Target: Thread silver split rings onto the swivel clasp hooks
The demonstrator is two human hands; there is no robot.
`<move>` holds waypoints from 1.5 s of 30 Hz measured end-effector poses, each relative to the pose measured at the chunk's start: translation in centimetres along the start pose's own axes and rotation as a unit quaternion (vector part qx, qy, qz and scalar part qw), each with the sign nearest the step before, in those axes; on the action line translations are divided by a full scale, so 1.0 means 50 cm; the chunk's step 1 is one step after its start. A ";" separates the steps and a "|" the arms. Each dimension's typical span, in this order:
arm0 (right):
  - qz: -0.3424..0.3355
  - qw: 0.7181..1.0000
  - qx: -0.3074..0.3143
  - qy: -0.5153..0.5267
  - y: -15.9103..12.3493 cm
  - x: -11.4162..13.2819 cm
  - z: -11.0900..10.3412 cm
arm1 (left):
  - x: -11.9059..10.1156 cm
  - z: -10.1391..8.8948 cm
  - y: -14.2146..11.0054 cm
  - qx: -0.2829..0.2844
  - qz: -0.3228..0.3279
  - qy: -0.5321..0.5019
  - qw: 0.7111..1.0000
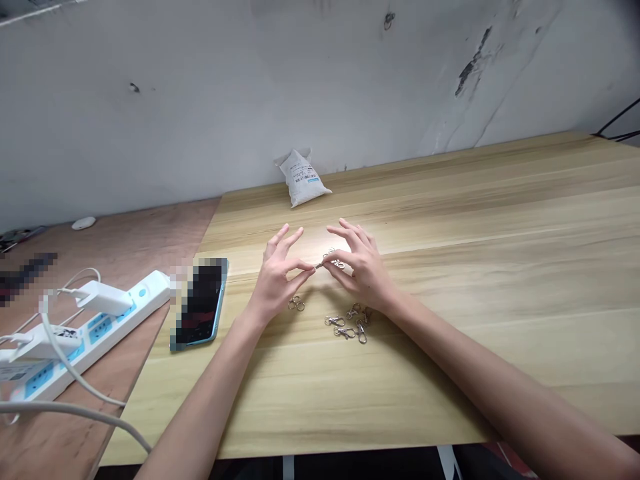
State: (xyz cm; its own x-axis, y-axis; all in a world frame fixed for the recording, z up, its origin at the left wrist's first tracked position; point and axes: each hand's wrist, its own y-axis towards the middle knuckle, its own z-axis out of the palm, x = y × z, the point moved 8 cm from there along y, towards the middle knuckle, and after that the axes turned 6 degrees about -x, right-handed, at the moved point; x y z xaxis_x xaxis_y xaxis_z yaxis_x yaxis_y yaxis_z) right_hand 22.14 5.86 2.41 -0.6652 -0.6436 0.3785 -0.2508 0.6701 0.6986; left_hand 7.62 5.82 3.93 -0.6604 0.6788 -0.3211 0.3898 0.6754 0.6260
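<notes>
My left hand and my right hand meet over the middle of the table. Thumb and forefinger of each pinch a small metal clasp from opposite sides, while the other fingers are raised and spread. Whether a ring is joined to it is too small to tell. Just behind the right fingertips lies a little pile of metal rings, partly covered by that hand. A few loose split rings rest beside the left wrist. Several silver lobster clasps lie below the right hand, one partly under its wrist.
A phone lies left of my left forearm. Farther left, a white power strip with plugged-in chargers and trailing cables sits on a reddish-brown surface. Against the wall stands a white plastic packet with a label.
</notes>
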 end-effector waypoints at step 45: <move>-0.068 0.981 0.099 -0.155 -0.015 0.075 0.055 | -0.047 -0.027 -0.001 -0.111 -0.001 0.062 0.992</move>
State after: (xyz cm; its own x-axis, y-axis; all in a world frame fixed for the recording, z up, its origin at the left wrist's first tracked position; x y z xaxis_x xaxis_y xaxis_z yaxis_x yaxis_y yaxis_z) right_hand 17.87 3.97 1.64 -0.7903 -0.6092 0.0657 -0.4631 0.6640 0.5870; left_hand 8.31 3.79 5.61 -0.7403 0.6276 -0.2410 0.2465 0.5869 0.7712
